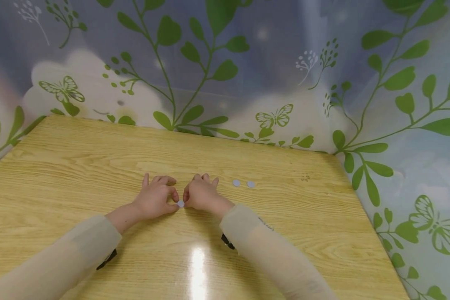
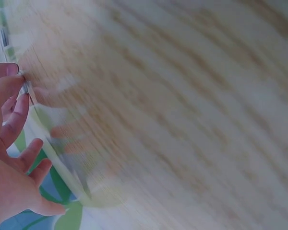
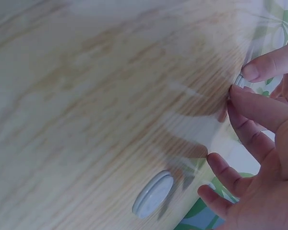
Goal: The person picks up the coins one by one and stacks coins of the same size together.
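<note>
Two pale sleeves [image 1: 67,246] were nearest to me, on my side of the small disc [image 1: 181,203], one off to its left and one off to its right. A bright patch of light [image 1: 198,271] shone on the table [image 1: 303,221], also on my side of the disc.

Next came my left hand [image 1: 156,198], on the left of the small disc, with the thumb and a finger pinching its rim. My right hand [image 1: 203,195] was on the right of it, and its thumb and a finger pinched that side. Some of my other fingers poked out, spread apart, and held nothing. So the small disc was right between my hands, low by the wood. I couldn't tell if it touched the wood.

I thought gentle was best. Both pinches needed to be on the rim, with each hand pressing about the same, so the disc wouldn't tip. Too hard a squeeze, I guessed, could make the thin edge slip and the disc hop away. Being low seemed smart, because then a drop would be a tiny one. Loose fingers were best out of the way, so I could see the rim.

Past the small disc and to its right, one spare disc [image 1: 236,183] lay flat on the table, and another spare disc [image 1: 251,184] lay just beside it, not touching it. Far behind the small disc hung a cloth [image 1: 225,100] with green leaves and butterflies.
</note>
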